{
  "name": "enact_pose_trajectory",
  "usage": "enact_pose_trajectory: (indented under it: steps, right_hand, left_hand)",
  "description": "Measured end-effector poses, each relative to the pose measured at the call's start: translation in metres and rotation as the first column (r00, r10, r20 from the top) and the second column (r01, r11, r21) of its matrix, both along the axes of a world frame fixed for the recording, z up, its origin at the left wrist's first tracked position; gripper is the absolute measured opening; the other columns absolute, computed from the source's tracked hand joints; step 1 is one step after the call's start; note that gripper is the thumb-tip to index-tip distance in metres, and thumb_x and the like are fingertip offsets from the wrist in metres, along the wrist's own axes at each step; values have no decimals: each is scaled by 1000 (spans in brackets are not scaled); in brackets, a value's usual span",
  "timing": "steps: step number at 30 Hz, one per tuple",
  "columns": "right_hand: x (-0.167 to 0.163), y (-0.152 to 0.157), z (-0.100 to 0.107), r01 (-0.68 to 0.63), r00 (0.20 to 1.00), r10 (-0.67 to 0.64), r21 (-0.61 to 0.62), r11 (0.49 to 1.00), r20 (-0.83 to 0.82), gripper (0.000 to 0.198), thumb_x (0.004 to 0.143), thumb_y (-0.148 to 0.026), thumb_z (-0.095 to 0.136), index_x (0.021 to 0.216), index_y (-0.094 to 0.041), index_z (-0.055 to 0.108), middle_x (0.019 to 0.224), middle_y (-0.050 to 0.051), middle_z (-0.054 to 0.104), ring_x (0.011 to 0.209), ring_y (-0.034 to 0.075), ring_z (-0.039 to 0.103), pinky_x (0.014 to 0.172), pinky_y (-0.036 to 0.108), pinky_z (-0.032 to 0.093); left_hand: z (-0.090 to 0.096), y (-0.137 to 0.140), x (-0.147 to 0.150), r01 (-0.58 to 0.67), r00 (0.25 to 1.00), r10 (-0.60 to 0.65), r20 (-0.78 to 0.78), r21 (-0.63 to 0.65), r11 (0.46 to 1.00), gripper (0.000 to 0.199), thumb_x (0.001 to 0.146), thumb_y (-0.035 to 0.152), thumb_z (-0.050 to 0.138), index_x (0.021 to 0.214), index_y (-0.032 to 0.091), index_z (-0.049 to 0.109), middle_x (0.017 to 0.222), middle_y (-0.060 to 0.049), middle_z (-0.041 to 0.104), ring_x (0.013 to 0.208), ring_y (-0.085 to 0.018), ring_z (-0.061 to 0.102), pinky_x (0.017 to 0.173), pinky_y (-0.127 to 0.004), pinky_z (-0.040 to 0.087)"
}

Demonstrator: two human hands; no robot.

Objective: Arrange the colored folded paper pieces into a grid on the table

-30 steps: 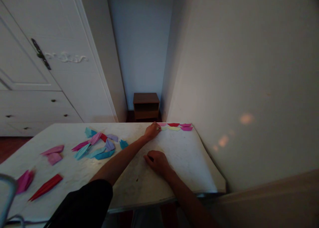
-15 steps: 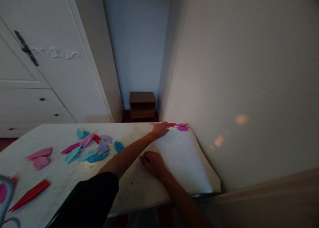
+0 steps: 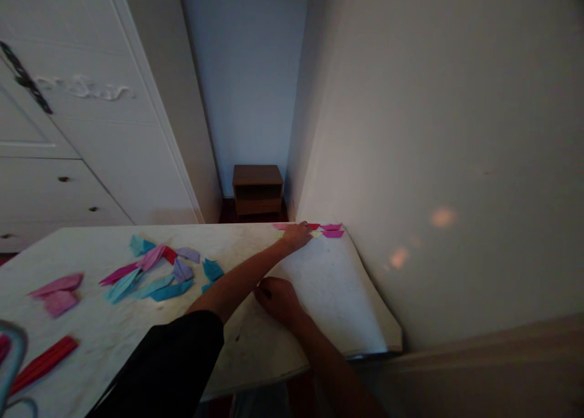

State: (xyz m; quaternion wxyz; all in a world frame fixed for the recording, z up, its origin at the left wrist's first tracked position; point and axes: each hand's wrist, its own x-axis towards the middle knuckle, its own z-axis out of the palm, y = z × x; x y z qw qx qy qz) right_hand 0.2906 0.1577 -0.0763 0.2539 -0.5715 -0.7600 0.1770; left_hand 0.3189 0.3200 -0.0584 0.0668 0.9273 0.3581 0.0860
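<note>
My left hand (image 3: 296,238) reaches to the far right part of the white table, over a row of small folded paper pieces. It covers part of a pale yellow folded piece (image 3: 316,234); its fingertips are hidden, so their grip is unclear. A red piece (image 3: 314,226) and two magenta pieces (image 3: 333,233) lie just right of it, and a pink piece (image 3: 279,227) shows to its left. Nearer to me, my right hand (image 3: 278,300) rests at the table with its fingers curled in and nothing visible in them.
Left of my arm lies a loose heap of blue, lilac and pink folded papers (image 3: 157,275). Pink papers (image 3: 59,293), a red one (image 3: 43,363) and a grey curved object (image 3: 16,351) are farther left. The wall (image 3: 410,132) borders the table's right side.
My left hand has shifted slightly right along the row, covering more of the pale yellow piece and baring the pink one. The view has turned a little right; my right hand stays nearly still.
</note>
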Motion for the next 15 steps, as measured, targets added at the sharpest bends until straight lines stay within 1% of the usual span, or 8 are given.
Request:
enact_pose_trajectory:
  steps: [4, 10, 15]
  right_hand:
    - [0, 0, 0, -1, 1000, 1, 1, 1000, 0, 18, 87, -25, 56, 72, -17, 62, 74, 3, 65, 66, 12, 56, 62, 24, 32]
    - [0, 0, -1, -7, 1000, 7, 16, 1000, 2, 24, 90, -29, 53, 70, -17, 60, 73, 2, 65, 66, 12, 55, 62, 24, 32]
    - [1, -1, 1, -14, 1000, 14, 42, 999, 2, 28, 92, -30, 51, 68, -17, 57, 69, 1, 61, 62, 11, 51, 61, 24, 31]
  left_hand:
    - [0, -2, -2, -7, 1000, 7, 17, 0, 1000, 32, 91, 32, 46, 115, 20, 63, 113, -11, 60, 97, -25, 62, 83, -35, 47]
    - [4, -5, -10, -42, 997, 41, 61, 10, 999, 40, 91, 39, 49, 126, 21, 54, 125, -11, 53, 105, -25, 59, 85, -34, 47]
    - [11, -3, -33, -60, 996, 59, 62, 3, 998, 39, 89, 43, 51, 121, 21, 58, 120, -11, 55, 103, -24, 59, 85, -32, 46]
